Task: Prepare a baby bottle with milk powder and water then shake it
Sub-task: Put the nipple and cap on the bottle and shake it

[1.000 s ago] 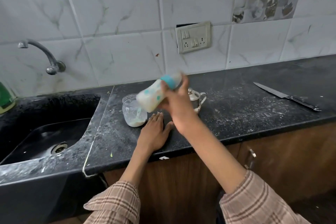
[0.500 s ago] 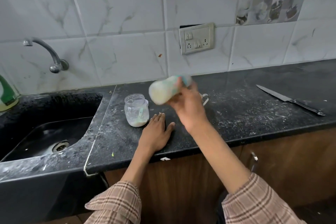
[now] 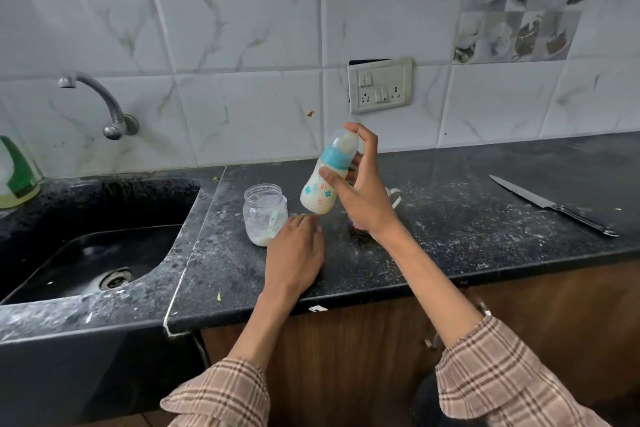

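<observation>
From the head view, the right hand [image 3: 360,194] holds the baby bottle [image 3: 327,174] nearly upright above the surface [image 3: 450,236], its grip wrapped around the collar with a fingertip capping the top, likely against leaks. The left hand [image 3: 294,253] lies flat by the jar [image 3: 265,213], steadying the person. Half a second ago the bottle lay sideways and blurred mid-shake; now it stands nearly upright.

Right hand [image 3: 360,194] grips baby bottle [image 3: 327,180] above counter [image 3: 450,246], thumb across body, forefinger over clear cap. Bottle near upright, tilted slightly, blue collar, milky liquid inside. Left hand [image 3: 294,253] rests flat on counter, fingers straight, just beside glass jar [image 3: 265,213]. Jar open, white powder at bottom, pale scoop inside. Metal cup [image 3: 393,196] partly hidden behind right hand. Knife [image 3: 550,204] lies far right. Sink [image 3: 86,253] left, tap [image 3: 100,104] on tiled wall, switch socket [image 3: 380,85] above bottle.
</observation>
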